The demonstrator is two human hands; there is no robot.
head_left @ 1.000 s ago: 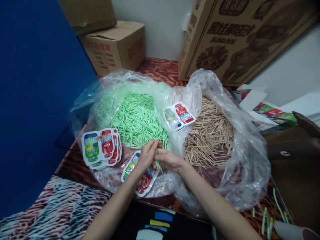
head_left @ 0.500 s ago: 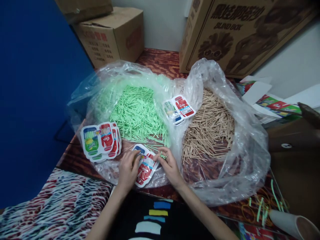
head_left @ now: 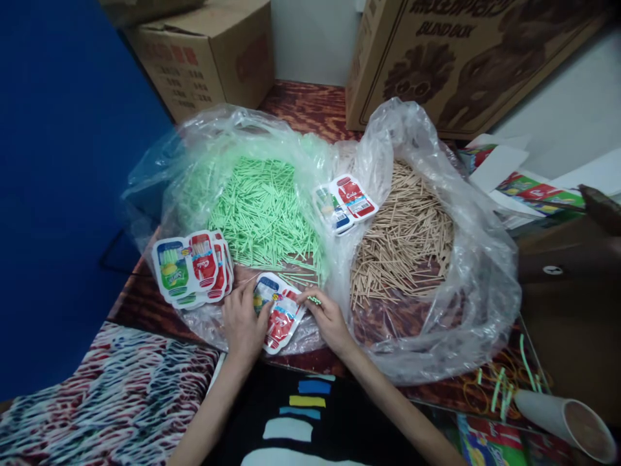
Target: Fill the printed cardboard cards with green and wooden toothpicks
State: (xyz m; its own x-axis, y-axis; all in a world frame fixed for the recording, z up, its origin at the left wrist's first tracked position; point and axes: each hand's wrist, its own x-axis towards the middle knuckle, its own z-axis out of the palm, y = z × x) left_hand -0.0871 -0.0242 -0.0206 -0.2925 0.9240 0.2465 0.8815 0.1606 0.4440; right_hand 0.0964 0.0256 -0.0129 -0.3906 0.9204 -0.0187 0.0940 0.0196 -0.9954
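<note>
Our left hand (head_left: 246,323) lies at the left edge of the pouch (head_left: 281,331), seemingly steadying it; we can't tell if its half-curled fingers grip | our right hand (head_left: 330,318) closes round green sticks (head_left: 314,300) | pouch sits between our hands | stacked packs (head_left: 193,270) read "Sprite", "Cola"; carton (head_left: 446,65), "BLIND BOX"

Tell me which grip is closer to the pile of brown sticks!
Right. The right grip, holding green sticks, is just lower left of the brown sticks; the left grip is farther left, at the nearest packet.
</note>
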